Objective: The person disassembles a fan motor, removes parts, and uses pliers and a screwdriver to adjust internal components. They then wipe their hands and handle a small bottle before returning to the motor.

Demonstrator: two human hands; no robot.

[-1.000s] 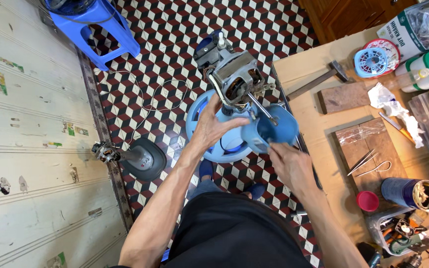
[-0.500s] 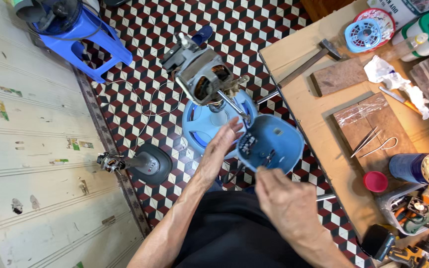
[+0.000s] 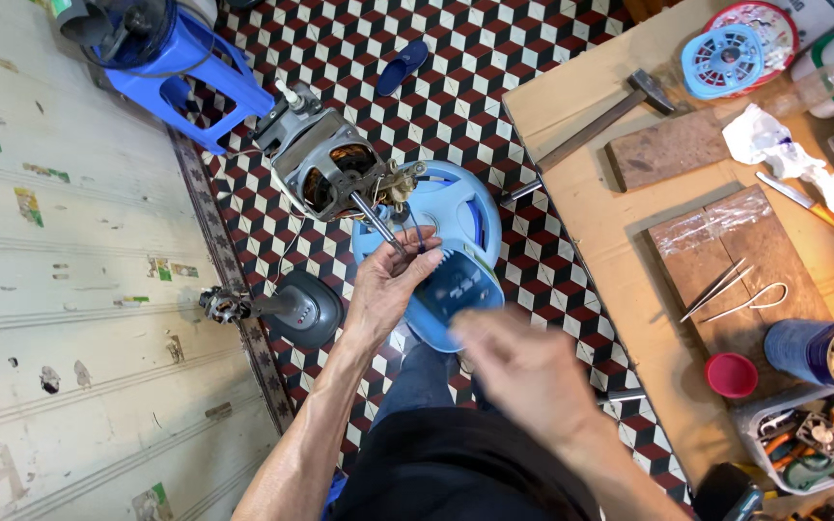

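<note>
Head view: the left hand (image 3: 393,285) has its fingers curled partly shut around the upper edge of a blue cover (image 3: 456,294), thumb and fingertips touching it, just below the metal shaft (image 3: 378,224) of a grey motor (image 3: 325,169). Half a second ago this hand was flatter and more open beside the cover; now it grips it. The motor sits tilted over a round blue housing (image 3: 460,207) that lies on the tiled floor (image 3: 494,87). The cover lies against the lower rim of the housing, between the two hands and above the person's knees.

The right hand (image 3: 523,367) is blurred, just below and right of the cover, closer to it than in the earlier frame. Whether its fingers are open or closed, or hold anything, cannot be told from the blur.

The view has shifted since the earlier frame: the motor and housing sit nearer the middle, and a blue stool (image 3: 185,68) shows more fully at the top left.

Left of the left forearm a dark fan base (image 3: 306,309) lies on the floor by the painted wall (image 3: 60,289). A blue slipper (image 3: 403,66) lies on the tiles at the top.

To the right a cardboard-covered surface (image 3: 591,193) carries a hammer (image 3: 600,121), a wooden block (image 3: 673,150), tweezers (image 3: 721,285), a red cap (image 3: 732,374) and a white rag (image 3: 784,154)
</note>
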